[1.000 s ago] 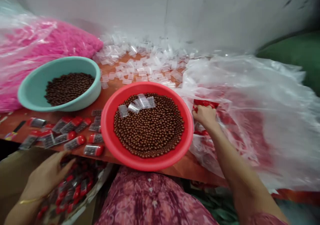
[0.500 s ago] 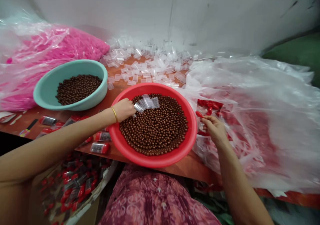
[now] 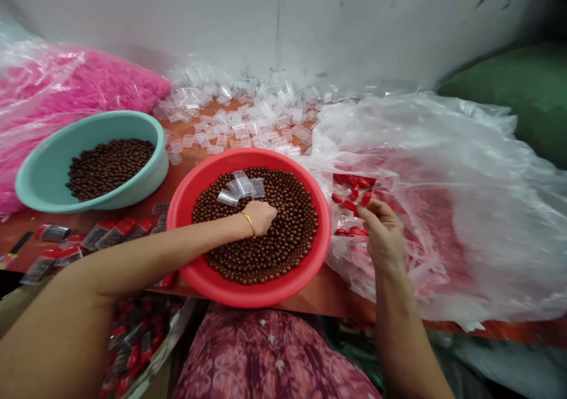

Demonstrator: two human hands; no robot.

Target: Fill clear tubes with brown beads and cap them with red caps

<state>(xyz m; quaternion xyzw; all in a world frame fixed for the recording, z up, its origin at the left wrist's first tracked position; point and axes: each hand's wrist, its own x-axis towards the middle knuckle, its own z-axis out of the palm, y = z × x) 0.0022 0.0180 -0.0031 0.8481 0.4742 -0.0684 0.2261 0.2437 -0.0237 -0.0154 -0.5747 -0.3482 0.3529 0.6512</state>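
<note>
My left hand (image 3: 260, 216) is closed and reaches down into the small round brown balls (image 3: 283, 242) in the red basin (image 3: 252, 296). Its fingertips are hidden, so what they grip, if anything, does not show. Several clear plastic sleeves (image 3: 243, 184) lie on the balls just beyond that hand. Right of the basin, my right hand (image 3: 381, 222) pinches a small red plastic cap (image 3: 365, 198) between thumb and finger. Close beside it, more red caps (image 3: 352, 231) lie in the mouth of a clear plastic bag (image 3: 425, 151).
A teal basin (image 3: 159, 163) with brown balls stands at the left, before a bag of pink pieces (image 3: 110, 80). Loose clear sleeves (image 3: 248, 124) cover the back of the table. Filled red-capped containers (image 3: 106, 234) lie at front left, with more in a box (image 3: 137, 340) below.
My left hand has moved right and nearer, away from the clear sleeves and into the balls. My right hand has lifted its red cap slightly. The view has shifted right.
</note>
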